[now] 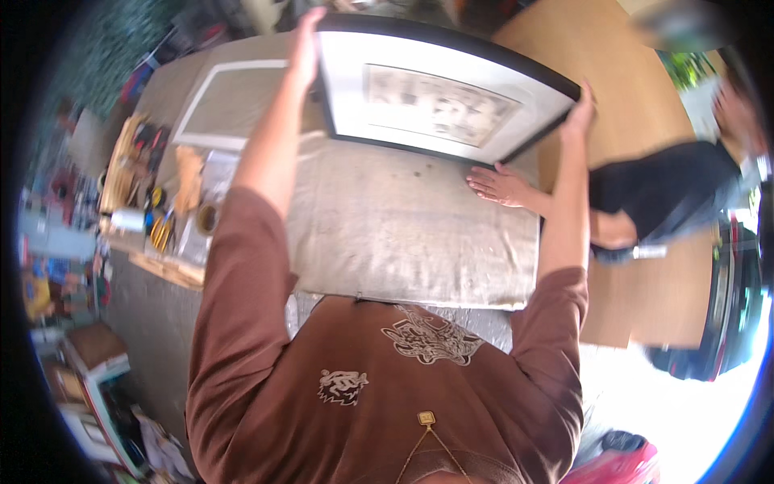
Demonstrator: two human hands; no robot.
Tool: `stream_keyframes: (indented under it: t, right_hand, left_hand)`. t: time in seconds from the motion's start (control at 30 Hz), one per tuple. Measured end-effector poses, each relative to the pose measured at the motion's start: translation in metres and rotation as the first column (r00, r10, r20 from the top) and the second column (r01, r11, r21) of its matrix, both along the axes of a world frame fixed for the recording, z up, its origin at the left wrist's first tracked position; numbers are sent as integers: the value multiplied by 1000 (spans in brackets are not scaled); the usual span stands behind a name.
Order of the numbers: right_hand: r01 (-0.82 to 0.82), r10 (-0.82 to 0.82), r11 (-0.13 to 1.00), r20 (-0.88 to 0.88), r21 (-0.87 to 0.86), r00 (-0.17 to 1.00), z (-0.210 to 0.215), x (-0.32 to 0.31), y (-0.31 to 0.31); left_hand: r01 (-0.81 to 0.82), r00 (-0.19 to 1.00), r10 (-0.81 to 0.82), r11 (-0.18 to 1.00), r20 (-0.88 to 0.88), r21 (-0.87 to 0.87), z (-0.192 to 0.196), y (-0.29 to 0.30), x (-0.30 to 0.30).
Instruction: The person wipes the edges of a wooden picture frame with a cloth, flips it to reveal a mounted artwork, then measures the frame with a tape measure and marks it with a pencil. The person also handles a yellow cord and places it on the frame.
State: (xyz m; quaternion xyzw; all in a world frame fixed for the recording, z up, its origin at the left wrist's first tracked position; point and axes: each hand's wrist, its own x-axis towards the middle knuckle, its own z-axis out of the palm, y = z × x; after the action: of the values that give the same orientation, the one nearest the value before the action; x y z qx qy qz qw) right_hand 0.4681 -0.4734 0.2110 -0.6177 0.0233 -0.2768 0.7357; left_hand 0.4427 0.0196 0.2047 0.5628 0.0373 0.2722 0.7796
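I hold up a large black-framed picture (435, 101) with a wide white mat and a faded print in its middle, tilted above the work table. My left hand (305, 50) grips its left edge near the top corner. My right hand (579, 113) grips its right corner. The frame hangs over a grey cloth (395, 226) that covers the table. Another person's hand (498, 184) lies flat on the cloth just under the frame's lower right edge.
A white mat board (230, 105) lies at the table's far left. Tools, tape rolls and a wooden tray (141, 181) crowd the left side. The other person in a black top (661, 194) stands at the right, by a wooden panel (645, 298).
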Motion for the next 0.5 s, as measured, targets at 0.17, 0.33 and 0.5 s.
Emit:
stream_keyframes:
  t: [0.17, 0.33, 0.5]
  right_hand:
    - [39, -42, 983, 14, 179, 999, 14, -23, 7]
    - [113, -111, 990, -30, 84, 993, 22, -38, 3]
    - [123, -115, 988, -85, 90, 990, 30, -47, 18]
  left_hand:
    - [46, 984, -49, 999, -173, -20, -2, 0, 10]
    - [-2, 970, 7, 1000, -242, 21, -11, -27, -13]
    - [-14, 924, 184, 893, -337, 450, -114, 3, -39]
